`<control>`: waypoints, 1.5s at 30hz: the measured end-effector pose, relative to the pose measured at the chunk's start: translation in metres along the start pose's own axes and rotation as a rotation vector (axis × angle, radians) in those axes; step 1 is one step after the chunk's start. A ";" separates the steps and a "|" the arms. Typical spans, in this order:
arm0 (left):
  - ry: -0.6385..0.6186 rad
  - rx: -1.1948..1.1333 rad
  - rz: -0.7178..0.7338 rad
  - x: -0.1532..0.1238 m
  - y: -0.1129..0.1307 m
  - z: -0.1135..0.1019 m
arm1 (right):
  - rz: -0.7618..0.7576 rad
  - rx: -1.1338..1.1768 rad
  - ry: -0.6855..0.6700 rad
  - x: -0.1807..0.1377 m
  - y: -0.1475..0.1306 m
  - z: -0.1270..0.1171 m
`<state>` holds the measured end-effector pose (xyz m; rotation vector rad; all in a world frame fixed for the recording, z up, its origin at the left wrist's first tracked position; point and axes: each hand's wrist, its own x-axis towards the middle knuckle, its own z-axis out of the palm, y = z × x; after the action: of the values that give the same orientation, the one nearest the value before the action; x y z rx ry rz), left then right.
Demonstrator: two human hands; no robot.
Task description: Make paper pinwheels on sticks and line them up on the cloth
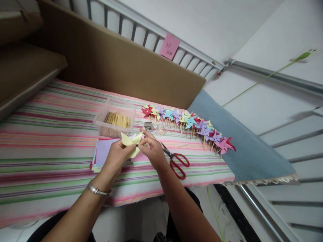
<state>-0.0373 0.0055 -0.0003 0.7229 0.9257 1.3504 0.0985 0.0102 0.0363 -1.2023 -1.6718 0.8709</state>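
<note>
A pale yellow paper pinwheel (134,142) with folded blades is held over the striped cloth. My left hand (118,153) grips its left side, thumb across the front. At the pinwheel's middle, my right hand (153,150) has its thumb and fingertips pinched together beside a tiny dark spot too small to name. Beneath the hands lie stacked coloured paper squares (103,152), lilac on top. Red-handled scissors (174,159) rest just right of my right hand. Beyond the fingers are a small box of metal pins (148,126) and a little heap of pale bits (160,129).
A clear plastic tub (101,128) holds many thin wooden sticks (118,119). Finished pinwheels on sticks (193,121) lie in a row at the right. A brown board (121,64) stands along the back, with a railing and pink note (170,46) above. Cardboard boxes (27,70) sit at the left.
</note>
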 end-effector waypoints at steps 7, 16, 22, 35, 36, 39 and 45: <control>-0.080 -0.023 -0.021 -0.002 0.004 -0.001 | 0.001 0.134 -0.020 0.002 0.005 0.001; -0.133 -0.009 -0.058 -0.004 0.007 -0.002 | 0.189 0.370 -0.037 0.000 -0.001 0.000; -0.130 -0.023 -0.064 -0.004 0.008 -0.002 | 0.241 0.412 -0.017 0.000 -0.004 0.001; -0.109 -0.107 -0.127 -0.005 0.014 -0.001 | 0.251 0.368 -0.012 0.001 -0.006 0.002; -0.108 -0.118 -0.133 -0.005 0.014 -0.001 | 0.252 0.370 -0.017 0.002 -0.006 0.002; -0.116 -0.136 -0.137 -0.005 0.015 -0.001 | 0.259 0.370 -0.028 0.002 -0.007 0.002; -0.113 -0.135 -0.135 -0.006 0.016 0.000 | 0.270 0.352 -0.027 0.003 -0.010 0.001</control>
<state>-0.0445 0.0011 0.0143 0.6159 0.7725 1.2281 0.0932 0.0100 0.0459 -1.1851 -1.3214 1.2928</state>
